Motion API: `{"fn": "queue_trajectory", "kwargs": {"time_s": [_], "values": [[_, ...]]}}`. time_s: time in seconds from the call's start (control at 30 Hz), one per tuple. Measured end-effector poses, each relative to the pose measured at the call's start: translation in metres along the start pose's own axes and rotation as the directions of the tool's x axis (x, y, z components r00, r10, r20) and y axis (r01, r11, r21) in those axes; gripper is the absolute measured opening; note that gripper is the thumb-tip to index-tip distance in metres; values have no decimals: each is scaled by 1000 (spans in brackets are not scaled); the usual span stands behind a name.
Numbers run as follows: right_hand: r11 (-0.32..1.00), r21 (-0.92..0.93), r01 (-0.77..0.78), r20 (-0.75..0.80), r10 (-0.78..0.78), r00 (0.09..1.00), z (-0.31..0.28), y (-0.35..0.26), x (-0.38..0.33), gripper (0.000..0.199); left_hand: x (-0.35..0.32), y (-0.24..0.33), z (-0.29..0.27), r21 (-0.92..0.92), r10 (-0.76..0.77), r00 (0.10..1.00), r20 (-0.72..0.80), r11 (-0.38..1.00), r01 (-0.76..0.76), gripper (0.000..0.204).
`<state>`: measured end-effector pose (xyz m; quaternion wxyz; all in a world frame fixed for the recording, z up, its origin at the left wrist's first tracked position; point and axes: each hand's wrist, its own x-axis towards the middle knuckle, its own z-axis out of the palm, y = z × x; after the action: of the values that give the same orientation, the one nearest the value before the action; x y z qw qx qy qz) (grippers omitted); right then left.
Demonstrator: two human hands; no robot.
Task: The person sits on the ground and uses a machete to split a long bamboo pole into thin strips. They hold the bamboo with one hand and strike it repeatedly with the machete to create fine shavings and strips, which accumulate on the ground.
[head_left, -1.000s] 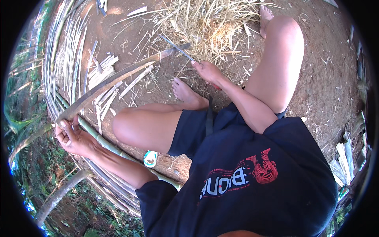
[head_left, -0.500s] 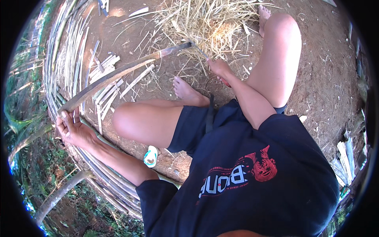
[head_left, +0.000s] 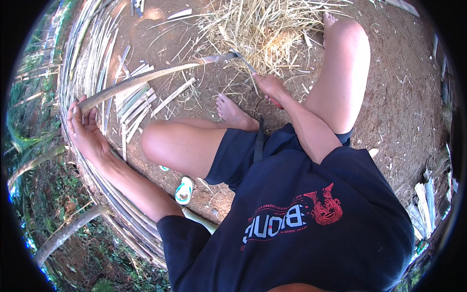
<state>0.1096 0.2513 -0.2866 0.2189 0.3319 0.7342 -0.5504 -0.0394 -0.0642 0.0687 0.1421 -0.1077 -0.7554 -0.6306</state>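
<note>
A long bamboo strip (head_left: 146, 78) runs from the left toward the upper middle. My left hand (head_left: 85, 129) grips its near end, fingers wrapped round it. My right hand (head_left: 269, 87) holds a knife with a red handle (head_left: 277, 103); its blade (head_left: 242, 57) meets the far end of the strip above the straw. I sit on bare earth with knees bent, and a bare foot (head_left: 233, 111) rests below the strip.
A heap of dry shavings and straw (head_left: 262, 29) lies ahead. Cut bamboo slats (head_left: 134, 100) lie beside the left knee, long bamboo strips (head_left: 73, 58) curve along the left. A white and green sandal (head_left: 184, 190) lies under the thigh. Green plants grow at far left.
The knife has slid away along the strip, from near its middle to its far end. My right hand moved forward with it, and my left hand lifted the near end.
</note>
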Motion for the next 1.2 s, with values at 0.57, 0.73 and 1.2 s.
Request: {"fn": "queue_trajectory", "kwargs": {"time_s": [0.57,0.73,1.2], "values": [[901,319,293,-23,-302,953,-15,-53,-39,57,13,20,92,88,317,945,79,942,-323,21],[864,281,418,-19,-430,902,-19,-74,-68,61,8,22,105,118,396,914,84,907,-404,20],[773,176,609,-61,-609,791,2,-81,-73,53,-29,20,103,197,421,889,-179,901,-386,23]]}}
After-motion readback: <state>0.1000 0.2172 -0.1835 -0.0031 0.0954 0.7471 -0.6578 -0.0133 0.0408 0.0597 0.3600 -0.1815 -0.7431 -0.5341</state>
